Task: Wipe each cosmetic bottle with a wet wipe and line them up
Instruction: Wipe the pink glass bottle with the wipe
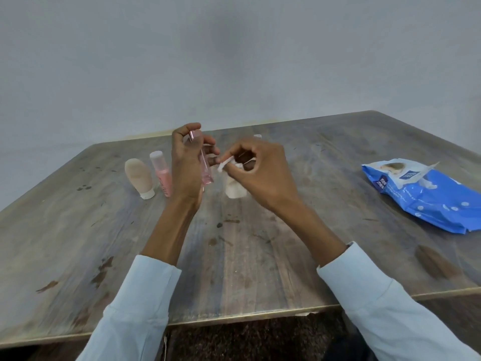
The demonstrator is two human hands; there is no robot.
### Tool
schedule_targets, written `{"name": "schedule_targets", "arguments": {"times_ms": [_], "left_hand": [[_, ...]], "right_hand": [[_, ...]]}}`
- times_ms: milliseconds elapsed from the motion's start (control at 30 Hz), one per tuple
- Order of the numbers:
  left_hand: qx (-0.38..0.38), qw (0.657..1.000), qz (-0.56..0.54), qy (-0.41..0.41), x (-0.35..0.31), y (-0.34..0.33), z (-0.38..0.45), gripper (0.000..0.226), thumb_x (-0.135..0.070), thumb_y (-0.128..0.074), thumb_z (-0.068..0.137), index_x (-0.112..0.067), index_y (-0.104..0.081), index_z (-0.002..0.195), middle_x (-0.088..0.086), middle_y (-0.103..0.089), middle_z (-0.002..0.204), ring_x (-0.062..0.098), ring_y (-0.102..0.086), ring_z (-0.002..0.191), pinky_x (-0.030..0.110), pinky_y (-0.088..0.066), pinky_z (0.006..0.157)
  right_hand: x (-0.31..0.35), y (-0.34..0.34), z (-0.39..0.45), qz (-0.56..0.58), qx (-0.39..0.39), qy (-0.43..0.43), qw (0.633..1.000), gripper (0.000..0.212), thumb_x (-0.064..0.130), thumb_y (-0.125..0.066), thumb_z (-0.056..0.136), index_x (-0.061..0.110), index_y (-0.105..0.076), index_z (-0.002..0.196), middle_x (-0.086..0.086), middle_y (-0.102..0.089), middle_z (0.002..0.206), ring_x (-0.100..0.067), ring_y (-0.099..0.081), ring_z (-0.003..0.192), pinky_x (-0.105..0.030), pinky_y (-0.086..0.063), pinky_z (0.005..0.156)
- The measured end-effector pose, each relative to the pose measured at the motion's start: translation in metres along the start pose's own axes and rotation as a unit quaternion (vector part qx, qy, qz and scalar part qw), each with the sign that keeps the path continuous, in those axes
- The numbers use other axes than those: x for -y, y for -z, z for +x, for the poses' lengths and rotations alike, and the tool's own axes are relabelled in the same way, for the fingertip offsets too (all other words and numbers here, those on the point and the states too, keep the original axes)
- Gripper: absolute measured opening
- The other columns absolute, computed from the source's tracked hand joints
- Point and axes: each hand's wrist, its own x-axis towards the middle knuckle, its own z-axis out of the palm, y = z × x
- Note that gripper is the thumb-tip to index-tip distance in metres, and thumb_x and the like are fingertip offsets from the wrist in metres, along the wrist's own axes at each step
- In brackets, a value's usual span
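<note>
My left hand [188, 162] grips a slim clear pink bottle [206, 173] upright above the table, its top near my thumb. My right hand [256, 168] pinches a crumpled white wet wipe [226, 164] just right of that bottle, close to its side. A beige tube [138, 178] stands on its white cap at the left, with a pink bottle [162, 175] right beside it. A cream bottle [235, 190] stands on the table below my right hand, partly hidden by it. A small white cap [257, 136] shows behind my right hand.
A blue wet-wipe pack [426, 196] lies open on the right of the worn wooden table [234, 256]. A grey wall rises behind the table's far edge. The table's near edge runs across under my sleeves.
</note>
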Motion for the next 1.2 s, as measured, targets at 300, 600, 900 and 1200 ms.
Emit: {"name": "schedule_targets", "arguments": {"times_ms": [300,600,900,1200], "left_hand": [[0.141,0.922,0.343,-0.107,0.027,-0.007,-0.016,0.015,0.002,-0.050,0.106,-0.011,-0.043,0.109,-0.004,-0.048,0.091,0.002,-0.043,0.073,0.015,-0.040,0.068],[0.180,0.911,0.361,-0.080,0.032,-0.006,-0.019,0.037,0.002,-0.057,0.103,-0.030,-0.040,0.099,0.010,-0.062,0.107,0.020,-0.063,0.105,0.024,-0.050,0.084],[0.256,0.862,0.428,-0.088,0.025,0.009,-0.011,0.029,-0.014,-0.079,0.090,-0.021,-0.055,0.104,-0.003,-0.065,0.106,0.020,-0.060,0.094,0.032,-0.050,0.080],[0.237,0.794,0.557,-0.060,0.029,0.009,-0.012,0.033,-0.040,-0.077,0.092,-0.020,-0.065,0.115,0.002,-0.055,0.107,0.023,-0.057,0.097,0.045,-0.053,0.087]], "right_hand": [[-0.014,0.012,0.008,-0.002,-0.122,-0.096,0.988,0.008,0.011,-0.080,0.087,0.019,-0.080,0.084,0.014,-0.077,0.084,-0.005,-0.070,0.074,-0.015,-0.055,0.068],[-0.030,0.010,0.007,-0.046,-0.129,-0.155,0.978,0.011,0.011,-0.079,0.087,0.021,-0.079,0.083,0.010,-0.078,0.089,0.001,-0.069,0.071,-0.006,-0.045,0.060],[-0.033,0.008,0.008,-0.059,-0.133,-0.151,0.978,0.007,0.014,-0.077,0.089,0.020,-0.079,0.085,0.008,-0.077,0.083,-0.005,-0.071,0.074,-0.018,-0.052,0.066],[-0.033,0.005,0.008,-0.083,-0.127,-0.139,0.979,0.007,0.014,-0.078,0.089,0.020,-0.078,0.085,0.008,-0.076,0.084,-0.004,-0.069,0.073,-0.018,-0.052,0.066]]}}
